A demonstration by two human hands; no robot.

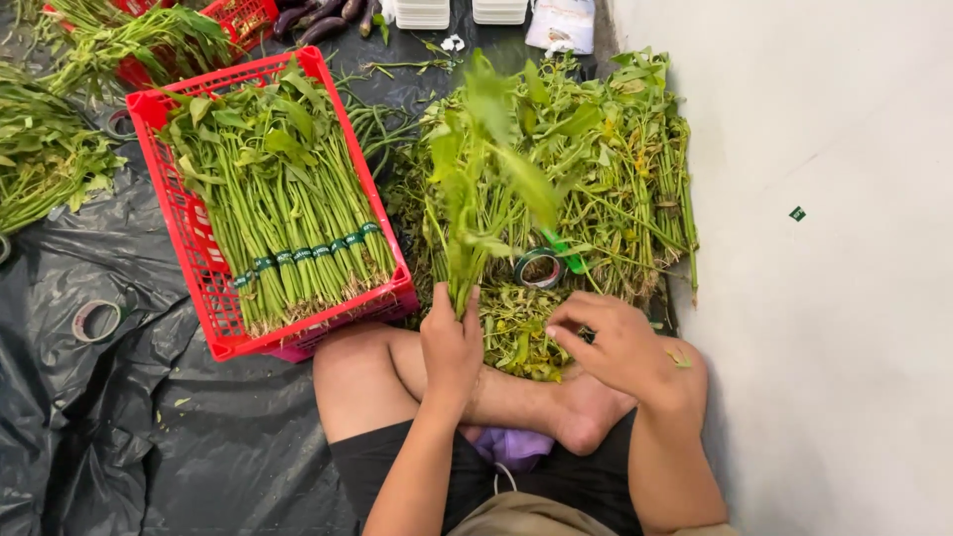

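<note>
Down near the bottom of the view, a person sits cross-legged on black plastic sheeting (pixel 119 437), with both bare hands working over a heap of leafy green stalks. The left hand (pixel 452 342) is closed in a fist around the lower ends of a small bunch of greens (pixel 486 189), holding it upright so the leaves fan out above (the leaf tips are blurred). The right hand (pixel 615 342) hovers just right of that fist, fingers loosely curled and half open, with nothing clearly held in it; its fingertips point toward the stems in the left hand.

Beyond the hands, against the pale wall (pixel 824 248) on the right, lies the loose pile of greens (pixel 615 169), stalks running near to far. A roll of green tape (pixel 539 268) sits on the near edge of that pile, just beyond the hands.

To the left stands a red plastic crate (pixel 204 288) filled with tidy bundles (pixel 288 199), each banded with green tape near the cut ends. More greens (pixel 40 159) lie on the sheeting at the far left, and another tape roll (pixel 96 320) rests on the plastic near the crate. At the far edge are some dark purple eggplants (pixel 323 18) and white containers (pixel 422 12).
</note>
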